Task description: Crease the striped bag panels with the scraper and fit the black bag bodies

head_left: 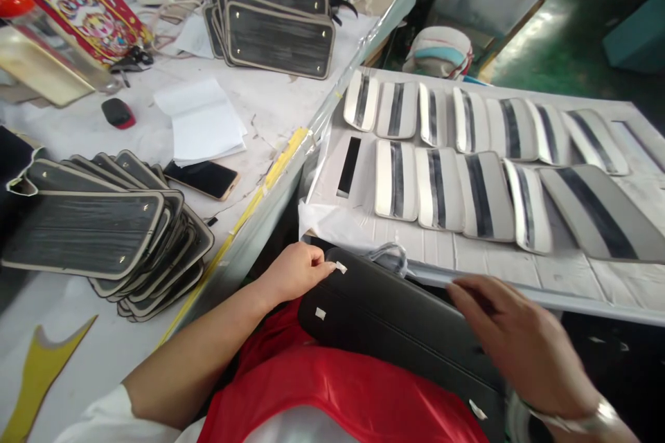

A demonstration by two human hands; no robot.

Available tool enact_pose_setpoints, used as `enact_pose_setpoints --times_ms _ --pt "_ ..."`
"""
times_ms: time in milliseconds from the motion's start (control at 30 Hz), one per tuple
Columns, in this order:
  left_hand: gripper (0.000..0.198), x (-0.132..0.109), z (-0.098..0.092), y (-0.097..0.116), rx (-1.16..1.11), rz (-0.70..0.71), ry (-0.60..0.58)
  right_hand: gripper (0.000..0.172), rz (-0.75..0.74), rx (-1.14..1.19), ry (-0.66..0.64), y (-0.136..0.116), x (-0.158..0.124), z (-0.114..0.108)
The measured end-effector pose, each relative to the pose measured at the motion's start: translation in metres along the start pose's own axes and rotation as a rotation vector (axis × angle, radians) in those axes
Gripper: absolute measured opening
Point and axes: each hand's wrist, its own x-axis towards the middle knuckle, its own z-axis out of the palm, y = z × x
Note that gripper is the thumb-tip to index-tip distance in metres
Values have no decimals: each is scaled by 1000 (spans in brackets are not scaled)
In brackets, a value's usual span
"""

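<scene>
A long black panel (395, 311) with rounded corners and a stitched line lies across my lap, over a red apron (332, 387). Small white tabs stick up from it near its ends, one of them a tab (321, 314) at the left. My left hand (296, 273) is closed in a pinch at the upper left tab (341, 267), thumb and forefinger together. Above the panel's right part hovers my right hand (519, 339), slightly blurred, its fingers loosely bent and apart with nothing visible in them. Another white tab (478, 410) shows below it.
Grey pieces with dark stripes (481, 194) lie in two rows on a white board (358, 235) ahead. On the left table are stacked dark panels (83, 228), a second stack (280, 34), a phone (205, 178), white paper (202, 124) and a yellow template (39, 374).
</scene>
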Motion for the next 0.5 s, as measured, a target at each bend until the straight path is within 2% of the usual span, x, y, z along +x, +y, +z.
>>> enact_pose_setpoints --times_ms 100,200,267,367,500 --pt "39 1 0 1 -10 -11 -9 25 -262 163 -85 -52 43 37" --pt "39 0 1 2 -42 -33 -9 23 -357 220 -162 -80 62 70" --pt "38 -2 2 2 -69 -44 -1 21 -376 243 -168 -85 64 80" --pt "38 -10 3 2 -54 -48 27 19 -383 281 -118 -83 60 81" --pt "39 -26 4 2 132 -38 27 15 -341 324 -133 -81 59 76"
